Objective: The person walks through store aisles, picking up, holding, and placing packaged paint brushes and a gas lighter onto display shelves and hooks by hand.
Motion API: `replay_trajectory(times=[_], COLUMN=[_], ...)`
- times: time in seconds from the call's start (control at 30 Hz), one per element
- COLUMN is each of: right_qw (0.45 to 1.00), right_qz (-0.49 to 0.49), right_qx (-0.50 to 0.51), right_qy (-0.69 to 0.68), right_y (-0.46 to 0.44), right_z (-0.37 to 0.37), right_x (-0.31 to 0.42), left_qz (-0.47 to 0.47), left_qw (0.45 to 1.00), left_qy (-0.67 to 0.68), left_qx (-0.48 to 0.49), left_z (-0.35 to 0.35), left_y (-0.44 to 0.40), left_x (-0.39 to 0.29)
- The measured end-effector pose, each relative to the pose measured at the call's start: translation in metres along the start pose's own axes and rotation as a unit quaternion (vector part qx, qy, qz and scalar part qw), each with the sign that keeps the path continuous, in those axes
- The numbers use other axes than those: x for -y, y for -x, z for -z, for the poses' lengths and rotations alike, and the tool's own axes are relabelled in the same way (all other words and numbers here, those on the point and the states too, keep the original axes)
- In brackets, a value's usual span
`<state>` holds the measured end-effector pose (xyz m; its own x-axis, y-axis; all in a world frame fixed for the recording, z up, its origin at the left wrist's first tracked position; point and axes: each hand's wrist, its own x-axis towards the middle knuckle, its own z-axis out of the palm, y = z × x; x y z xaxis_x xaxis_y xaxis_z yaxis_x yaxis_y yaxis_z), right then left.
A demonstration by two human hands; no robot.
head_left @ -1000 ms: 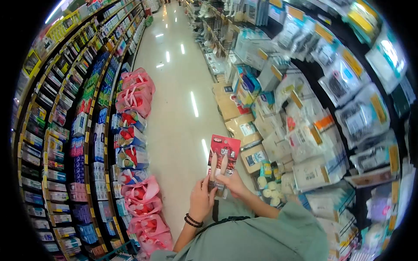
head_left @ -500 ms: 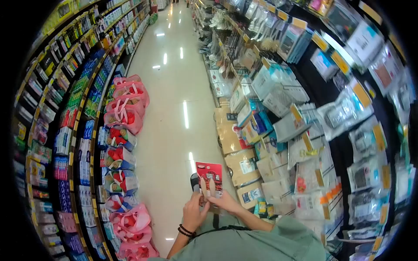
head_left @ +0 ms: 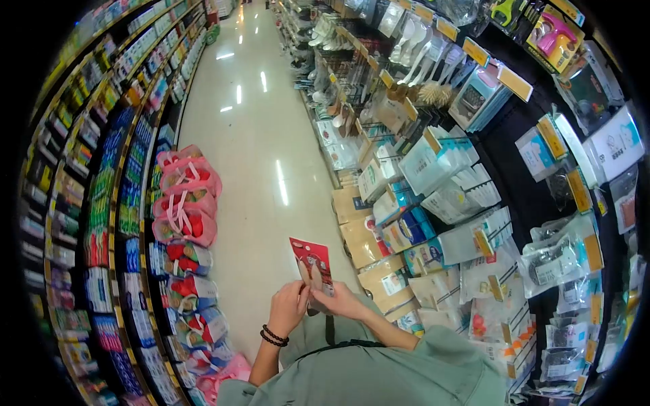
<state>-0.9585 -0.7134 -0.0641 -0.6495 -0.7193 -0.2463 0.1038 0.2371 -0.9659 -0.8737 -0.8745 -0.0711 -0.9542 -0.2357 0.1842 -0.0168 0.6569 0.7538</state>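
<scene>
In front of my waist I hold a red card-backed package (head_left: 314,256) with print and pale, elongated pieces on its front. I cannot make out what product it is. My left hand (head_left: 289,306) pinches its lower left part, fingers closed, and two dark bead bracelets (head_left: 274,335) circle that wrist. From the lower right, my right hand (head_left: 338,301) grips the same package, its fingers partly hidden. The card is tilted, its top leaning left, and the hands nearly touch at its bottom edge.
Close on my right, a rack carries cutting boards (head_left: 386,283), bagged goods (head_left: 552,264) and brushes (head_left: 437,91) on hooks. Along the left shelf foot stand pink bags (head_left: 186,216). Toothpaste-like boxes (head_left: 101,298) fill that shelf. A shiny tiled aisle floor (head_left: 250,169) runs ahead.
The view has turned and shifted, bringing more of the right rack into sight. The red package has tilted in my hands, its top now leaning further left. Both hands keep hold of it.
</scene>
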Motion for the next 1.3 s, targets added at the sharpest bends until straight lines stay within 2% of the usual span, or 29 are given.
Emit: replay_trajectory(times=[0.07,0.27,0.37,0.47,0.5,0.6,0.63,0.73,0.77,0.9,1.0,1.1,1.23,1.3], right_qw=[0.995,0.989,0.994,0.995,0.992,0.993,0.995,0.997,0.994,0.997,0.998,0.999,0.994,0.986], right_qz=[0.053,0.142,0.09,0.067,0.107,0.058,0.076,0.066,0.101,0.017,-0.036,-0.026,-0.1,-0.116], right_qx=[-0.007,-0.02,0.044,0.071,0.048,0.094,0.058,0.02,-0.001,-0.005,-0.026,-0.029,-0.04,-0.067], right_qy=[0.084,0.038,0.055,0.031,0.035,0.035,0.018,-0.04,-0.031,-0.074,-0.044,-0.016,-0.01,-0.098], right_y=[-0.037,-0.151,-0.23,-0.302,-0.324,-0.384,-0.398,-0.446,-0.461,-0.509,-0.55,-0.599,-0.673,-0.705], right_z=[0.008,0.04,0.063,0.089,0.095,0.125,0.131,0.144,0.15,0.18,0.205,0.229,0.265,0.28], right_x=[-0.019,0.003,-0.007,0.027,0.032,0.07,0.087,0.078,0.074,0.063,0.052,0.036,0.032,0.032], left_qz=[0.007,0.004,0.029,0.046,0.051,0.043,0.036,0.027,0.039,0.063,0.083,0.077,0.049,0.037], left_qw=[1.0,0.999,0.998,0.996,0.996,0.996,0.995,0.996,0.996,0.998,0.996,0.995,0.994,0.991], left_qy=[-0.007,-0.043,-0.059,-0.075,-0.074,-0.083,-0.088,-0.081,-0.083,-0.015,0.005,0.004,0.011,0.023], left_qx=[0.019,0.005,0.006,-0.004,-0.005,-0.014,-0.019,-0.011,-0.011,-0.006,0.022,0.057,0.1,0.13], left_z=[0.003,0.003,0.014,0.033,0.037,0.047,0.05,0.055,0.052,0.035,0.017,0.007,-0.006,-0.018], left_y=[-0.032,-0.14,-0.205,-0.278,-0.303,-0.37,-0.393,-0.449,-0.468,-0.534,-0.587,-0.65,-0.744,-0.788], left_x=[0.013,0.068,0.09,0.104,0.11,0.124,0.129,0.144,0.152,0.185,0.227,0.259,0.292,0.313])
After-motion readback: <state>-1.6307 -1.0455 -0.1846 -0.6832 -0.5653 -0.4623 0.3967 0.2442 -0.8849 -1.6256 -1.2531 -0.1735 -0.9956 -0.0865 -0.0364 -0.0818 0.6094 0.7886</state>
